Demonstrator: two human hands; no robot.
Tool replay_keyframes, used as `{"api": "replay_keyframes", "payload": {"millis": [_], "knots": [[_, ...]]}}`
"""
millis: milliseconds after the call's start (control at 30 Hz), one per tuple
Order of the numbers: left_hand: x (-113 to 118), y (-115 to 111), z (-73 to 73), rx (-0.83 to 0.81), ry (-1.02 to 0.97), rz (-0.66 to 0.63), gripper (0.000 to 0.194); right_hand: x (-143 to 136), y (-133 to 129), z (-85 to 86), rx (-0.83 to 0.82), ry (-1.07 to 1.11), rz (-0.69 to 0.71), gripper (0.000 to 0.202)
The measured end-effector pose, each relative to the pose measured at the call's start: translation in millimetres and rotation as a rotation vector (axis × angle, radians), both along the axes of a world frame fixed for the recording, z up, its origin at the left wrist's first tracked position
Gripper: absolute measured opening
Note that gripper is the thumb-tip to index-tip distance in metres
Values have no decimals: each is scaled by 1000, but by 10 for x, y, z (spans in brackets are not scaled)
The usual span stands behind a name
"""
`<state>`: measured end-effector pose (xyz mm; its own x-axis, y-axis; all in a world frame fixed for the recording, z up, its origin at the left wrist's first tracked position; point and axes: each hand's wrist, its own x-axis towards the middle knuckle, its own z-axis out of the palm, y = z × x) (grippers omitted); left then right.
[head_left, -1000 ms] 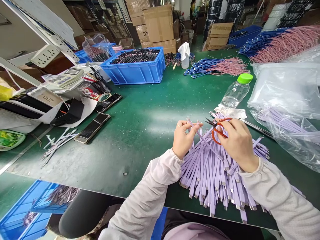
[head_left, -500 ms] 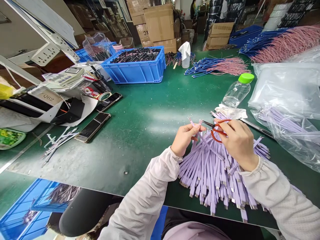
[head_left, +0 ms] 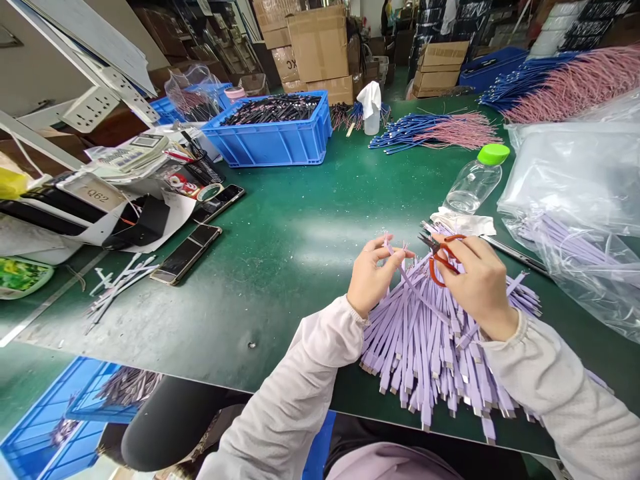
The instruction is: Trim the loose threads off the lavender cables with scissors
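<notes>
Between the fingertips of my left hand [head_left: 371, 275] is the end of a flat purple cable [head_left: 411, 285], with thin stripped wires sticking up past the fingers. My right hand [head_left: 475, 277] is closed around the red handles of a pair of cutting pliers [head_left: 443, 259]. Their dark jaws are parted and point left, a short way from the wire ends, touching nothing. Under both hands a fanned pile of purple cables [head_left: 425, 360] lies on the green table [head_left: 280, 267], metal plugs toward the front edge.
A clear bottle [head_left: 473, 183] with a green cap stands behind the pile, by a white cloth [head_left: 463, 221]. Plastic bags [head_left: 570, 173] lie at right. Two phones [head_left: 186, 255] and some loose cables [head_left: 120, 283] are at left. A blue bin [head_left: 275, 143] holds dark cables.
The pliers have drawn back right from the wire ends, their jaws now wider apart. My left hand has shifted slightly right, its fingers spread a little more around the cable.
</notes>
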<state>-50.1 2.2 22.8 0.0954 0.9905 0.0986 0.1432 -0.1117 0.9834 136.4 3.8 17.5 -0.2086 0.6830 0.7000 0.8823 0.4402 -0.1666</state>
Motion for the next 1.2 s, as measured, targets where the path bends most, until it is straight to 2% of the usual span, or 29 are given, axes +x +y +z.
{"api": "replay_keyframes", "payload": {"millis": [100, 233, 367, 500, 600, 700, 767, 833, 1000, 1200], "knots": [[33, -12, -22, 120, 157, 62, 20, -54, -15, 36, -143, 188, 162, 32], [38, -32, -32, 174, 220, 34, 24, -101, -36, 79, -266, 301, 304, 32], [29, -50, -38, 235, 282, 65, 24, -107, -40, 103, -273, 338, 293, 22], [29, -44, -38, 306, 400, 203, 27, -106, -37, 99, -259, 332, 230, 19], [17, -13, -26, 237, 251, 199, 32, -105, -30, 80, -248, 340, 209, 21], [7, 17, -13, 38, -89, 35, 39, -96, -18, 68, -229, 355, 184, 23], [11, 19, -7, -49, -228, -23, 40, -88, -14, 69, -229, 362, 179, 24], [26, 7, -2, -67, -262, -34, 32, -81, -17, 76, -261, 377, 201, 27], [62, -34, 27, -88, -199, -37, 24, -80, -44, 89, -360, 451, 309, 31], [75, -23, 18, -90, -226, -11, 20, -75, -59, 98, -321, 406, 285, 25]]}}
